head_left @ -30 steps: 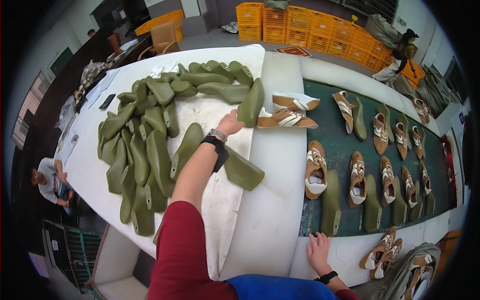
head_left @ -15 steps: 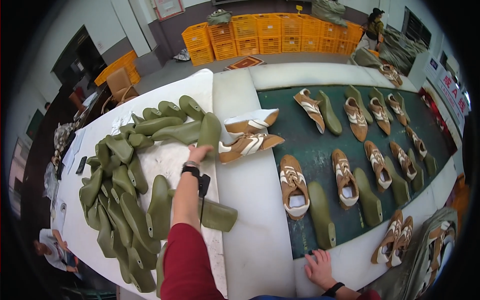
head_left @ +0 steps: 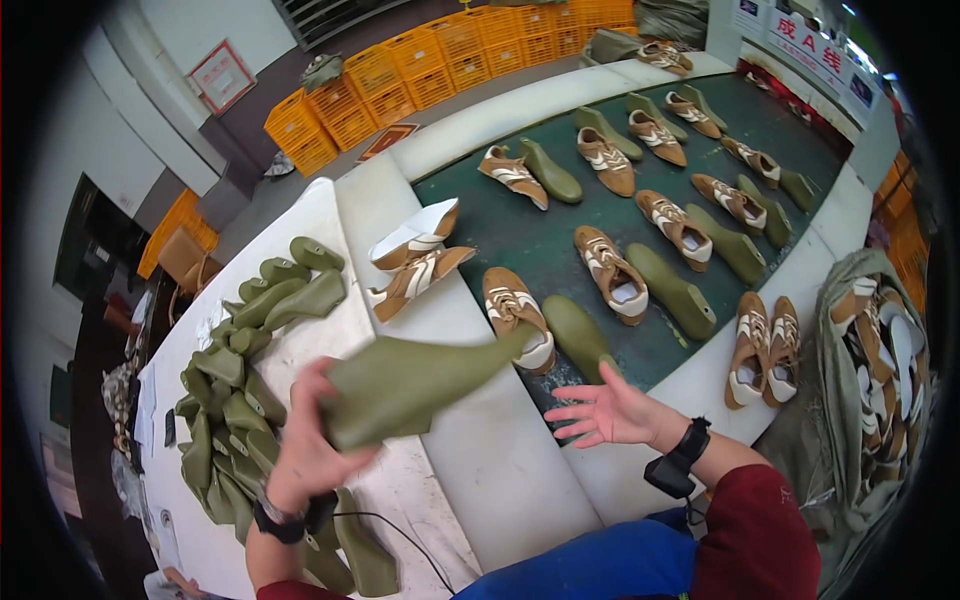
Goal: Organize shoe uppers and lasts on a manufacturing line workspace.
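My left hand (head_left: 308, 445) is closed round the thick end of an olive-green shoe last (head_left: 400, 388), held up above the white table with its narrow end pointing right. Motion blurs both. To the right, my right hand (head_left: 612, 412) has its fingers spread and palm turned up, holding nothing, near the edge of the green belt (head_left: 650, 372). Beyond it another green last (head_left: 572, 335) lies beside a brown and white sneaker (head_left: 515, 315) on that belt. Left of my left hand, several more lasts (head_left: 225, 400) are heaped on the table.
Rows of sneakers (head_left: 610, 270) and lasts cover the belt. Two sneakers (head_left: 405, 262) lie on the white ledge at its left. Another pair (head_left: 765, 350) stands at the right, by a cloth-lined container (head_left: 840, 420) of shoes. Orange crates (head_left: 390, 85) line the far wall.
My left hand has come back from the lasts on the table, with one last lifted in it. My right hand has risen off the belt's edge and opened. The view has turned right.
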Tool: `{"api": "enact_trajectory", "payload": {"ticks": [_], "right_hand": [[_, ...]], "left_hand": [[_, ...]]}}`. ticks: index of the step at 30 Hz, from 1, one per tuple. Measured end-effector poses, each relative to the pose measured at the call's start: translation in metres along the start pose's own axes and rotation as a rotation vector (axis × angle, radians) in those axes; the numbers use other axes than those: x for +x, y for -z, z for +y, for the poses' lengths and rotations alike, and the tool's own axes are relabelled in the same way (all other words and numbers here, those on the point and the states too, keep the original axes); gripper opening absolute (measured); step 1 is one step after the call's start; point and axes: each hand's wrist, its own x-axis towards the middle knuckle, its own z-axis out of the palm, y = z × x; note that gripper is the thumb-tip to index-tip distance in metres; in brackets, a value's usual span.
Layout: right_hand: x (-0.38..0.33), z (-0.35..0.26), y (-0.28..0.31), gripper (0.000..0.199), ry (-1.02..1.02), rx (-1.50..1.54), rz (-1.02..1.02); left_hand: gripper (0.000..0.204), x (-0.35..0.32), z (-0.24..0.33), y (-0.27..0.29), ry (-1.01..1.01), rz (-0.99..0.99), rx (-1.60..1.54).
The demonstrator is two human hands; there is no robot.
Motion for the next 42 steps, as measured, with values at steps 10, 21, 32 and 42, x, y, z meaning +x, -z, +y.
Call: {"api": "enact_trajectory", "payload": {"ticks": [10, 21, 32, 42], "right_hand": [[-0.065, 0.036, 0.066, 0.058, -0.057, 0.519, -0.123], [0.02, -0.126, 0.037, 0.045, 0.436, 0.092, 0.421], [0.31, -0.203, 0.107, 0.03, 0.536, 0.026, 0.53], [0.303, -0.202, 0.088, 0.024, 0.043, -1.319, 0.566]], "left_hand": [[0.038, 0.044, 0.047, -0.074, -1.104, -0.247, 0.352], [0.062, 0.096, -0.055, -0.117, -0.297, -0.068, 0.553], [0.057, 0.005, -0.091, -0.081, 0.025, -0.226, 0.474], [0.052, -0.053, -0.091, -0.107, 0.138, -0.317, 0.319]]}}
